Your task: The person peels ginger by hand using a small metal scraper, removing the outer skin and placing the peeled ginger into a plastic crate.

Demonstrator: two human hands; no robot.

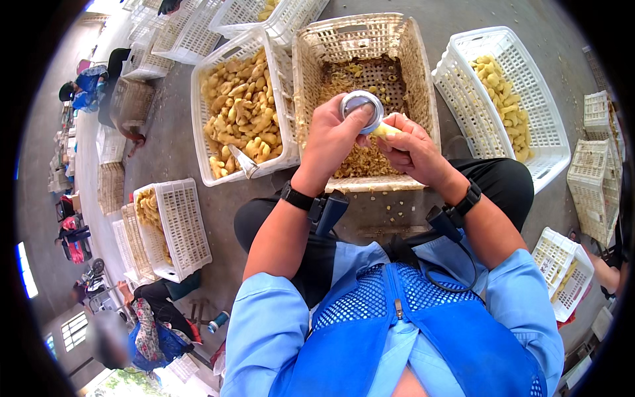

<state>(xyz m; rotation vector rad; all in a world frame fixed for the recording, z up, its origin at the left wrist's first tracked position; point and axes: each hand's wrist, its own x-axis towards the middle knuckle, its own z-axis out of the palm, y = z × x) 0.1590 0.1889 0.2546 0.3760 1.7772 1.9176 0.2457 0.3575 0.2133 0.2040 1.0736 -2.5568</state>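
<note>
My left hand (337, 131) grips a round metal tool (361, 110), its thumb pressed on the disc. Close beside it, my right hand (414, 146) pinches a pale piece of peeled ginger (386, 130) against the tool's lower edge. Both hands are over a stained plastic crate (430, 89) holding peel scraps (364, 161). To the left, a white crate (197, 124) is filled with unpeeled ginger (243, 99), and a knife-like metal tool (243, 161) lies on its near edge. A tilted white crate (540, 74) at the right holds peeled ginger (506, 106).
Another crate of ginger (186, 228) stands at the lower left, near a seated person (154, 337). More crates (186, 32) are at the upper left, by another person (92, 89). At the right are stacked crates (593, 183) and a person's arm (603, 270). Scraps dot the floor (382, 213).
</note>
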